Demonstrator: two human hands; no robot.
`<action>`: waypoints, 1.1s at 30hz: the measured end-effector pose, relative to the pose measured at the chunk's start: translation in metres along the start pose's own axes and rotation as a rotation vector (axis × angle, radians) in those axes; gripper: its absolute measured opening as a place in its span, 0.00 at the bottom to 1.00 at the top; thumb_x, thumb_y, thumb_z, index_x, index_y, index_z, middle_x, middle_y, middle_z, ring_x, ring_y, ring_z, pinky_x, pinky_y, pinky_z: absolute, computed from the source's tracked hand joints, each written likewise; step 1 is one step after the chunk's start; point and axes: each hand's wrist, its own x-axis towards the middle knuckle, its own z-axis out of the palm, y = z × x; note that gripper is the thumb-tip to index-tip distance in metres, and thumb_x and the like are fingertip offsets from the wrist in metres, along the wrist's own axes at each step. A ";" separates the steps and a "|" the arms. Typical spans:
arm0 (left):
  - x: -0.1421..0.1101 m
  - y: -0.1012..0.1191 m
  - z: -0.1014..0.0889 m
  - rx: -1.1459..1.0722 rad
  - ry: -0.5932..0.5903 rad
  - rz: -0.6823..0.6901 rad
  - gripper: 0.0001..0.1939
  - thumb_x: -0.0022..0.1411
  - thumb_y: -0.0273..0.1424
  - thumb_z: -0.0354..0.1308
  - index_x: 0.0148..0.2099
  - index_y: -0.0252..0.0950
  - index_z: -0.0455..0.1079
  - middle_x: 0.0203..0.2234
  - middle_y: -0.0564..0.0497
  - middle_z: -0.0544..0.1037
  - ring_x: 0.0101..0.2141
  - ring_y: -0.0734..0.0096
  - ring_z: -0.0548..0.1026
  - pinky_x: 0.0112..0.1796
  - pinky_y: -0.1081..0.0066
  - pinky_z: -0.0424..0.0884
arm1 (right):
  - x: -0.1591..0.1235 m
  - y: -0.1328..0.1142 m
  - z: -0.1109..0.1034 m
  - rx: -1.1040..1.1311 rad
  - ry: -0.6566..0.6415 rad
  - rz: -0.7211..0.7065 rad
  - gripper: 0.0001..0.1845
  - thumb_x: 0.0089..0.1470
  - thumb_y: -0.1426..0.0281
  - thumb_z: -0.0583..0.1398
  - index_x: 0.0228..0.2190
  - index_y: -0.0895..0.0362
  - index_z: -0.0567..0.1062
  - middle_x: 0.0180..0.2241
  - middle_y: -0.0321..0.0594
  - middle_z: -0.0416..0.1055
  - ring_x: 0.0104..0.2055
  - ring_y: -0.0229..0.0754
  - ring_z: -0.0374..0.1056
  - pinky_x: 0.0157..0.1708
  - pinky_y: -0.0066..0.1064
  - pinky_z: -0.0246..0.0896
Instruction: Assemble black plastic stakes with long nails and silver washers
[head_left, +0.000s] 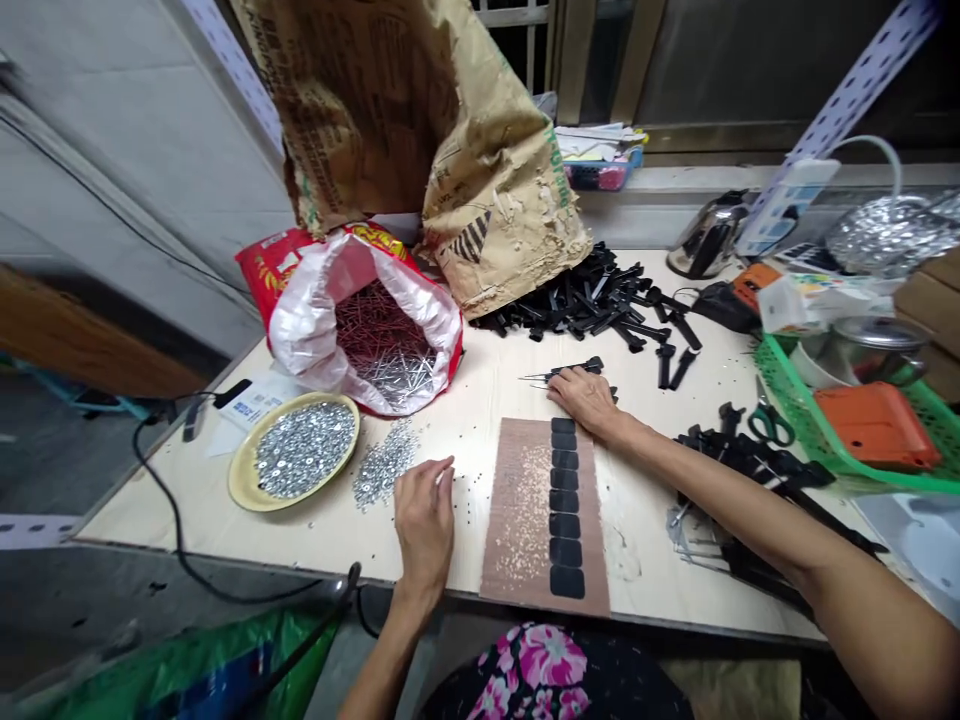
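My left hand [425, 515] hovers over the table's front part, thumb and fingers pinched together; whatever is between the fingertips is too small to name. Beside it lies a loose heap of small metal washers [386, 463]. Farther left, a yellow bowl [244, 492] holds many more washers. My right hand [583, 400] reaches past the brown board [517, 590], its fingers curled down on black plastic pieces [589, 366] with thin metal pins pointing left. The fingers partly hide those pieces. A column of black rectangles [565, 500] and scattered pale bits lie on the board.
An open red-and-white bag [307, 335] of thin metal rods stands behind the bowl. A torn paper sack [502, 220] leans over a pile of black parts [592, 300]. At right are scissors [771, 420], more black parts [757, 465], a green basket [817, 445] and a kettle [705, 235].
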 end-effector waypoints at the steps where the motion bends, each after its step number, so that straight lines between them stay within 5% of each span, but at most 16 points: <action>1: 0.005 -0.007 -0.004 0.029 -0.008 -0.011 0.13 0.64 0.34 0.49 0.45 0.38 0.72 0.36 0.45 0.74 0.40 0.59 0.69 0.42 0.59 0.66 | 0.002 0.000 0.004 0.004 -0.005 -0.018 0.11 0.61 0.66 0.53 0.34 0.56 0.74 0.35 0.43 0.69 0.38 0.43 0.59 0.29 0.30 0.49; 9: 0.017 -0.031 0.003 0.047 -0.279 0.072 0.13 0.63 0.36 0.51 0.42 0.38 0.75 0.30 0.47 0.73 0.35 0.62 0.67 0.35 0.65 0.66 | -0.004 0.007 0.006 0.080 0.040 -0.046 0.14 0.63 0.68 0.49 0.36 0.56 0.74 0.33 0.42 0.69 0.37 0.43 0.59 0.28 0.31 0.52; 16: 0.011 -0.030 0.005 0.014 -0.299 0.088 0.12 0.63 0.34 0.51 0.36 0.39 0.75 0.29 0.47 0.73 0.34 0.62 0.67 0.36 0.64 0.65 | -0.020 -0.025 -0.038 0.283 0.155 -0.070 0.15 0.64 0.68 0.49 0.44 0.56 0.72 0.37 0.42 0.70 0.37 0.41 0.64 0.33 0.31 0.60; 19: 0.014 -0.024 0.006 -0.223 -0.250 -0.120 0.10 0.60 0.36 0.56 0.35 0.38 0.75 0.30 0.47 0.75 0.35 0.64 0.69 0.38 0.65 0.65 | -0.029 -0.058 -0.057 0.473 0.136 -0.103 0.14 0.63 0.70 0.50 0.44 0.58 0.72 0.36 0.41 0.70 0.36 0.37 0.66 0.34 0.28 0.62; 23: 0.024 -0.007 0.004 -0.948 -0.238 -0.712 0.13 0.50 0.38 0.65 0.34 0.34 0.74 0.26 0.51 0.75 0.26 0.74 0.69 0.30 0.73 0.66 | -0.038 -0.096 -0.069 0.526 0.116 -0.134 0.12 0.61 0.70 0.53 0.42 0.55 0.74 0.36 0.40 0.69 0.35 0.36 0.65 0.30 0.26 0.60; 25: 0.029 0.004 0.002 -1.248 -0.255 -0.900 0.16 0.45 0.36 0.69 0.34 0.32 0.74 0.24 0.53 0.74 0.23 0.79 0.69 0.28 0.75 0.67 | -0.039 -0.107 -0.072 0.488 0.134 -0.144 0.11 0.61 0.69 0.53 0.41 0.54 0.75 0.35 0.39 0.69 0.35 0.36 0.64 0.30 0.26 0.58; 28: 0.033 0.018 0.000 -1.418 -0.241 -0.973 0.17 0.41 0.32 0.71 0.33 0.31 0.73 0.24 0.53 0.74 0.24 0.80 0.70 0.29 0.77 0.70 | -0.039 -0.113 -0.076 0.420 0.158 -0.148 0.11 0.61 0.68 0.53 0.39 0.54 0.75 0.34 0.39 0.69 0.36 0.37 0.64 0.31 0.26 0.55; 33: 0.033 0.029 -0.001 -1.399 -0.208 -0.930 0.17 0.41 0.33 0.71 0.33 0.30 0.73 0.25 0.52 0.76 0.24 0.80 0.71 0.30 0.77 0.71 | -0.042 -0.112 -0.082 0.368 0.193 -0.135 0.11 0.62 0.67 0.53 0.39 0.52 0.75 0.33 0.37 0.69 0.33 0.35 0.63 0.29 0.26 0.51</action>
